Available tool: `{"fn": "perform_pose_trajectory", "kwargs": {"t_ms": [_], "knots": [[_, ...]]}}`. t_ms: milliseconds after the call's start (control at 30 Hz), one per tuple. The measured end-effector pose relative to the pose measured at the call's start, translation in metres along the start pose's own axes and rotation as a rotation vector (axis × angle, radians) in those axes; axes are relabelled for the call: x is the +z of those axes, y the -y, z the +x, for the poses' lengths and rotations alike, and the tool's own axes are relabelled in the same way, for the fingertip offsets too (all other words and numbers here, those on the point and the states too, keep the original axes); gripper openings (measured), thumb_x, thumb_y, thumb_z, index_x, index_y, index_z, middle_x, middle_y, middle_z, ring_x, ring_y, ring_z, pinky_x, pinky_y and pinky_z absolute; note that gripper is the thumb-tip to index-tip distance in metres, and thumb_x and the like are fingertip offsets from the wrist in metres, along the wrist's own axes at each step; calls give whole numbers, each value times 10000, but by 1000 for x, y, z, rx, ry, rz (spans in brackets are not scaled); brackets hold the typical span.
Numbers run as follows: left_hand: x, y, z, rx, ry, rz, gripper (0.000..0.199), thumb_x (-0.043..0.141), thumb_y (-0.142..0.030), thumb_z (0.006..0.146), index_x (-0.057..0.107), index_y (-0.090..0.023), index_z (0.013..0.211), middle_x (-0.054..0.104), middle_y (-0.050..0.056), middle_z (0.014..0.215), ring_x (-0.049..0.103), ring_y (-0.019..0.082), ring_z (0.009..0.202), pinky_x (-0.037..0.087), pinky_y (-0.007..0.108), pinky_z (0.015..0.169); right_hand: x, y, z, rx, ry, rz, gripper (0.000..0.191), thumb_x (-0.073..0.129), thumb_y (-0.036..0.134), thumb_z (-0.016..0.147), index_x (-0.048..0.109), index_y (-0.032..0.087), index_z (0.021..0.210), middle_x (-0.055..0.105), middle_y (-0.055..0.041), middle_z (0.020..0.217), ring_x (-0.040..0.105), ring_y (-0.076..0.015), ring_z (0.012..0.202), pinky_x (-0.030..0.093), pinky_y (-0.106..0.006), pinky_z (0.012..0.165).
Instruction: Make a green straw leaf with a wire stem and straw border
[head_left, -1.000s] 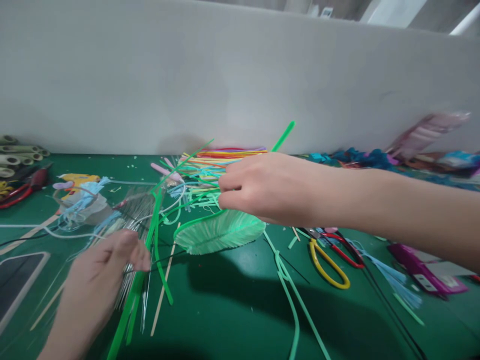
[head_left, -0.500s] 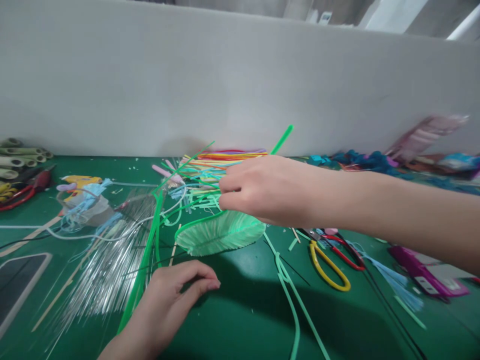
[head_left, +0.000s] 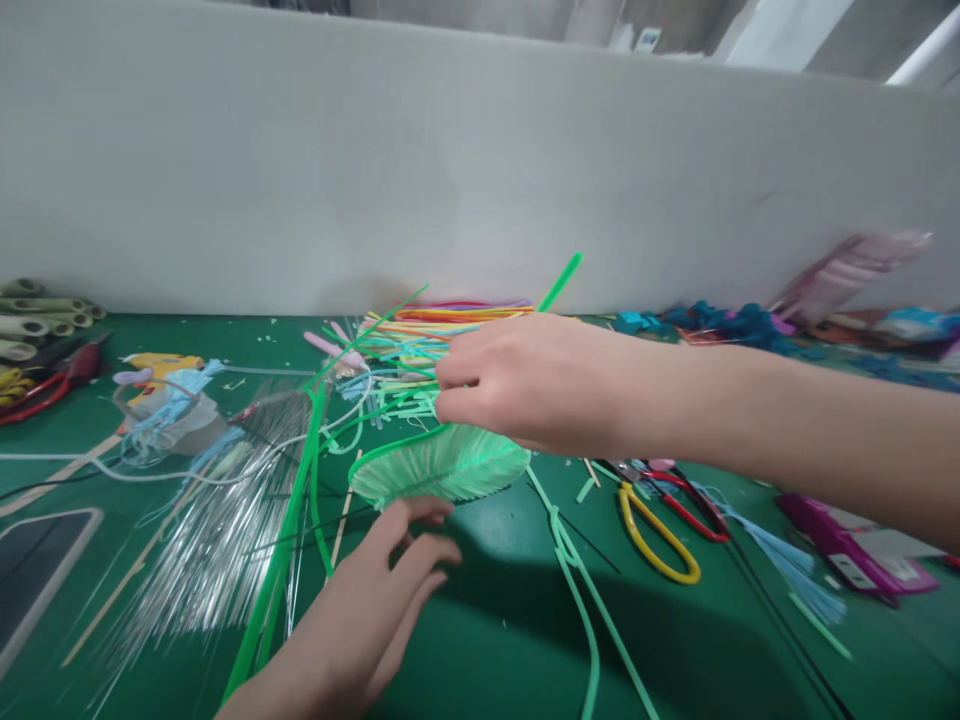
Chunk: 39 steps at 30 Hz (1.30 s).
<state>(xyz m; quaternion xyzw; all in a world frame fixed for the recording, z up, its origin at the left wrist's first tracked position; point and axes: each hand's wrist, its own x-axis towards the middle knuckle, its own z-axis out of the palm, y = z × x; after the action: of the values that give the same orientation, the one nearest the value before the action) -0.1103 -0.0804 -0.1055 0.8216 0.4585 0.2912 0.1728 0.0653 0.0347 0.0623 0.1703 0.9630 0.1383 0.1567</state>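
My right hand [head_left: 517,385] is closed, palm down, over a pale green leaf [head_left: 442,465] with brighter green edging and a centre rib. It looks made of fuzzy pipe cleaner, and my fingers hide the spot where they grip it. A bright green pipe-cleaner end [head_left: 559,282] sticks up behind that hand. My left hand [head_left: 397,575] is just below the leaf with fingers curved and apart, holding nothing. Its fingertips overlap the leaf's lower edge in the picture; I cannot tell whether they touch it. Long bright green pipe cleaners [head_left: 289,540] run beside the left wrist.
Yellow-handled and red-handled cutting tools [head_left: 660,535] lie to the right, near pale green looped stems [head_left: 577,570]. Clear thin strands [head_left: 202,540], a yellow glue gun [head_left: 161,368] and a phone [head_left: 41,570] are on the left. Coloured pipe cleaners [head_left: 405,345] lie before a white panel [head_left: 450,150].
My left hand has moved up and right towards the leaf, and its fingers have spread from a loose pinch. The right hand and the leaf have hardly moved.
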Motion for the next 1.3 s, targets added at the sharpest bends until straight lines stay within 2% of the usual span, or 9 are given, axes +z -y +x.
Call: {"fn": "perform_pose_trajectory", "kwargs": {"t_ms": [67,133,200,267,333,433,633,900,1300], "knots": [[-9,-1,-1,20,-87,5,185,583,-232,913,743,-318,952,682,51,1168,673,201,996,534,275,831,0,0,0,-7,-3,0,215,530,-54,821,658,119,830,645,-78,844,503,-148,721,325,-292,600],[-19,0,1,1,-267,32,137,643,-245,890,753,-323,867,695,25,1035,670,178,895,519,257,778,1,-1,0,-15,-9,0,215,537,-59,806,657,118,826,645,-77,844,499,-146,719,324,-292,602],[-29,7,6,-117,-496,71,101,665,-288,889,745,-311,831,689,11,968,650,170,848,493,269,768,2,-2,0,-21,-22,2,213,535,-55,807,653,122,822,640,-71,840,499,-147,722,323,-292,604],[-36,16,14,-289,-583,64,99,686,-363,873,736,-309,940,696,11,1051,640,194,914,476,300,813,3,-2,0,-24,-36,8,205,529,-40,826,648,127,822,631,-67,831,500,-149,725,320,-291,602],[-40,27,21,-423,-495,-28,230,704,-442,843,725,-309,1030,715,8,1075,643,215,940,473,321,818,4,-2,0,-15,-37,13,202,522,-33,840,646,127,829,622,-64,825,502,-147,723,314,-289,595],[-38,38,26,-540,-405,-137,233,724,-494,803,748,-290,911,743,4,951,654,228,920,471,335,827,5,-1,0,8,-8,12,203,523,-34,844,647,128,847,616,-60,826,508,-149,727,301,-285,583],[-34,43,23,-488,-442,-285,181,781,-448,752,751,-273,787,750,11,956,663,236,1012,472,352,942,6,-3,0,2,-9,-1,201,526,-32,835,648,128,843,628,-59,843,498,-142,707,304,-290,599],[-34,40,19,-395,-496,-251,124,787,-420,753,809,-333,838,762,13,890,659,236,944,520,369,872,6,-3,-2,-8,-26,5,189,520,-19,853,627,130,812,616,-58,832,496,-142,711,321,-292,607],[-31,44,14,-575,-370,-467,269,811,-423,722,770,-252,926,726,38,1009,642,223,975,504,328,867,6,-2,-4,2,-24,27,212,522,-47,824,637,131,821,627,-62,838,491,-143,713,312,-287,610]]}}
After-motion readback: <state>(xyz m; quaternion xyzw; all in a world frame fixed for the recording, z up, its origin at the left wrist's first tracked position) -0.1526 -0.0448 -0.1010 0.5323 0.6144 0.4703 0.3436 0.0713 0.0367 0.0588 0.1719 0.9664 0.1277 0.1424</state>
